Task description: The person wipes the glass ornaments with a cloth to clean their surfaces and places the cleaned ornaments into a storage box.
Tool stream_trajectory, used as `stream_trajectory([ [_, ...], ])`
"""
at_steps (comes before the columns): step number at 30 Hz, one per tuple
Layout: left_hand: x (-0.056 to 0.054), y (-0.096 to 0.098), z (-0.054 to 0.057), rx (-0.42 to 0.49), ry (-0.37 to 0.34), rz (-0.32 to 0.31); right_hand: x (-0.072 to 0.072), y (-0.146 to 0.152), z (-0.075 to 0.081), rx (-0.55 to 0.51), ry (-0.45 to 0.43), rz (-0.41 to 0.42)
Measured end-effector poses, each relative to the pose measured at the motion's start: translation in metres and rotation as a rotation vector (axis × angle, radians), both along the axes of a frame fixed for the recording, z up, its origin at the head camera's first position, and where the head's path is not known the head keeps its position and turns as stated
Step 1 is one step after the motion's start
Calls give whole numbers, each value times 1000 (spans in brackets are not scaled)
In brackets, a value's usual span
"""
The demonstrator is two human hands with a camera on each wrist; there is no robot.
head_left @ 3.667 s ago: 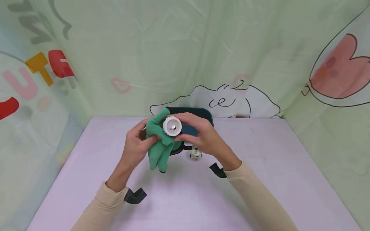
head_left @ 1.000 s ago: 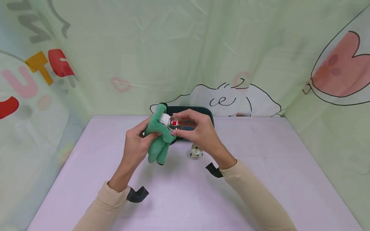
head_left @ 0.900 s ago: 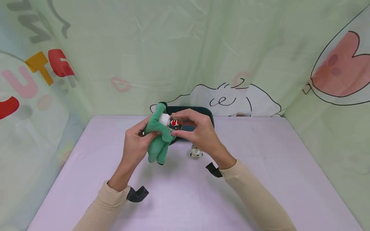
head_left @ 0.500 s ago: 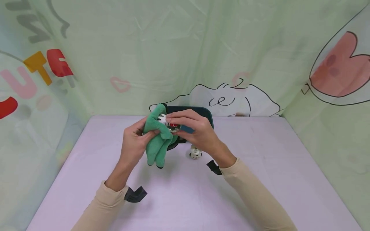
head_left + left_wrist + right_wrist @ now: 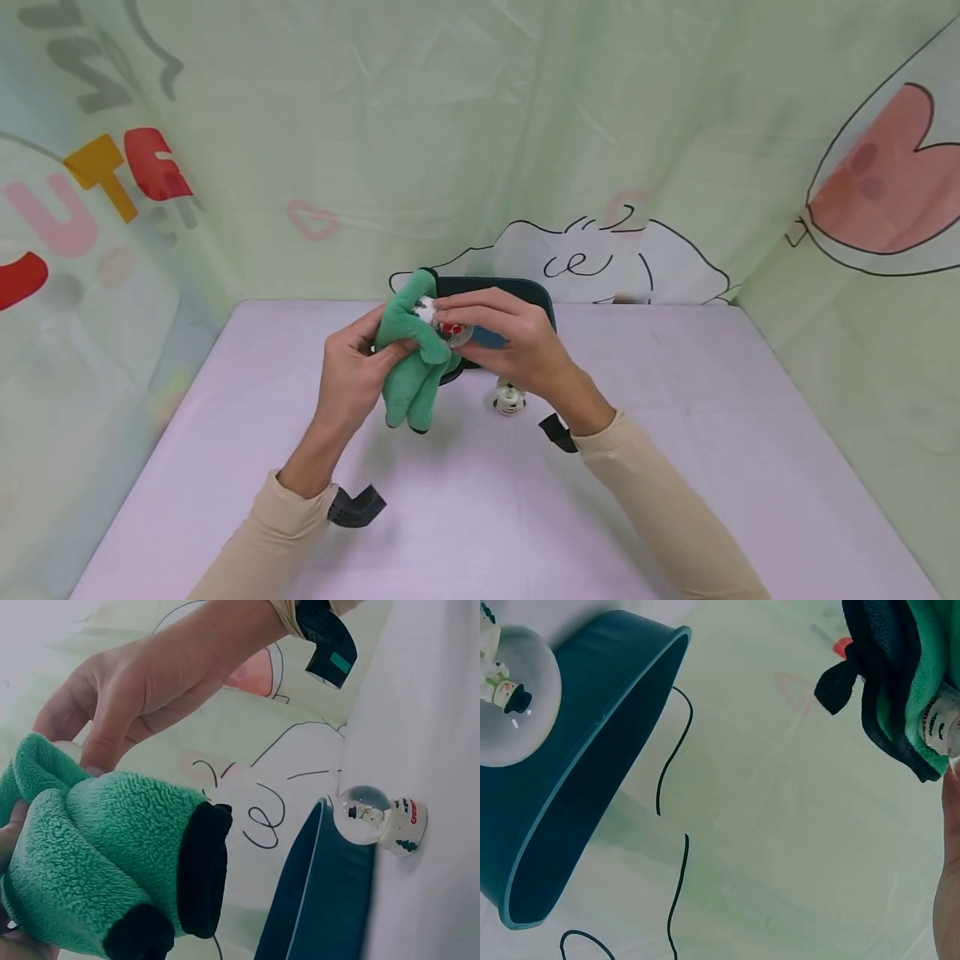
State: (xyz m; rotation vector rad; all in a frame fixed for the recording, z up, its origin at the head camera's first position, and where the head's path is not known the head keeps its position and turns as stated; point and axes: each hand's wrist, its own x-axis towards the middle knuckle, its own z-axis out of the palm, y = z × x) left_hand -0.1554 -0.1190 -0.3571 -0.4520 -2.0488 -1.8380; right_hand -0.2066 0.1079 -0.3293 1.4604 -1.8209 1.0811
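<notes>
A green fleecy cloth with dark edging point(image 5: 408, 387) hangs folded from my left hand point(image 5: 347, 375), which grips it between thumb and fingers. Against the cloth lies a snow globe point(image 5: 454, 330), tilted so its clear dome with a red figure inside points right. Part of its white base is wrapped in the cloth, as the base point(image 5: 939, 729) in the right wrist view also shows. My right hand point(image 5: 521, 337) holds the dome, fingers over the top and thumb below. Both hands are above the table.
A dark blue bin point(image 5: 536, 292) stands at the back of the table point(image 5: 645, 500), partly behind my hands. In front of it a second snow globe point(image 5: 509, 398), with a snowman inside point(image 5: 365, 814), stands upright. Printed curtains point(image 5: 450, 125) surround the table.
The snow globe has turned from showing its hollow underside to lying with its dome toward the right. More recently my right fingers have shifted over the dome. The cloth stays in my left hand.
</notes>
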Motion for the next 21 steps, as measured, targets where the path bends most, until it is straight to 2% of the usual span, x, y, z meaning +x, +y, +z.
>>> stream_trajectory([
  [4,0,1,-1,-14,11,7,3,0,-1,-11,-92,-24],
  [10,1,2,-2,-33,9,12,6,1,0,-33,-297,-48],
  [18,1,4,-4,-61,89,10,12,3,4,-67,-627,-99],
  [21,1,4,-4,-70,110,0,13,4,5,-69,-724,-102],
])
